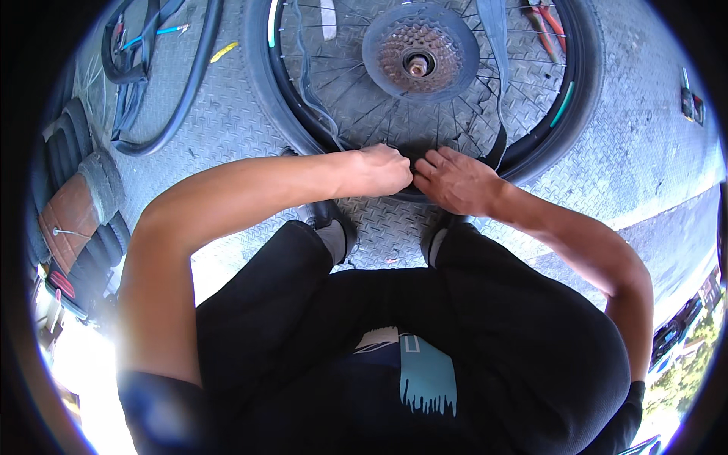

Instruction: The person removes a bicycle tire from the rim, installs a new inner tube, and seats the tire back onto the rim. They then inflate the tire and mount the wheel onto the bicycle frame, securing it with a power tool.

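Note:
A bicycle wheel with a black tire point(585, 83) lies flat on the floor in front of me, its rusty rear cogs point(419, 57) facing up. A limp, flat inner tube point(497, 72) runs over the spokes at right, and a similar dark strip point(309, 83) hangs across them at left. At the wheel's near edge, my left hand point(379, 171) is closed, knuckles up, on the tire. Right beside it, my right hand point(459, 182) curls its fingers over the same stretch of tire. Both sets of fingertips are partly hidden.
Red-handled pliers point(544, 26) lie beneath the spokes at far right. Another black inner tube point(171, 129) loops over the patterned metal floor point(644, 144) at left, near a yellow strip point(224, 51). Dark ribbed items and a brown piece point(72, 212) are piled at the left edge. A small tool point(691, 105) rests far right.

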{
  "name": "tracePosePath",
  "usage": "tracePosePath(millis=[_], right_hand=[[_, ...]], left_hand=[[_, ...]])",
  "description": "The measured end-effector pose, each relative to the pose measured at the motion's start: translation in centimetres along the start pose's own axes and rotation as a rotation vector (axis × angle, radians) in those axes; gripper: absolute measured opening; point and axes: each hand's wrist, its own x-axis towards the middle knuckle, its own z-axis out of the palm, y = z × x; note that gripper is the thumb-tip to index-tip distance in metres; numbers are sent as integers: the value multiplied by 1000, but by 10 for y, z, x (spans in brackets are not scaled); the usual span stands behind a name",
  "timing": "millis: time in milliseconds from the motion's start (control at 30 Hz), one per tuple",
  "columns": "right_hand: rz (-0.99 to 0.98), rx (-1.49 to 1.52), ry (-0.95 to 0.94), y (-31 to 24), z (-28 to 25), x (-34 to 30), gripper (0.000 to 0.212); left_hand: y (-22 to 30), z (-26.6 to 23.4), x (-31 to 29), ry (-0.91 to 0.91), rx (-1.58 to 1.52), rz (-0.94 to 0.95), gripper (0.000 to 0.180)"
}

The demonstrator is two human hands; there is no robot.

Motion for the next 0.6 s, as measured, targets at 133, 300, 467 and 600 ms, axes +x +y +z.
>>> tracePosePath(millis=[133,300,467,600], right_hand=[[-142,53,7,2,-4,-11,21],[67,87,-112,-10,-10,-19,20],[301,-3,-8,-41,24,-19,14],[424,-10,19,-53,21,-26,18]], left_hand=[[4,10,-13,-33,-130,-42,35],[36,21,-36,203,-199,-162,51],[22,25,-13,351,-67,-10,23],[7,11,14,292,-321,-99,27]])
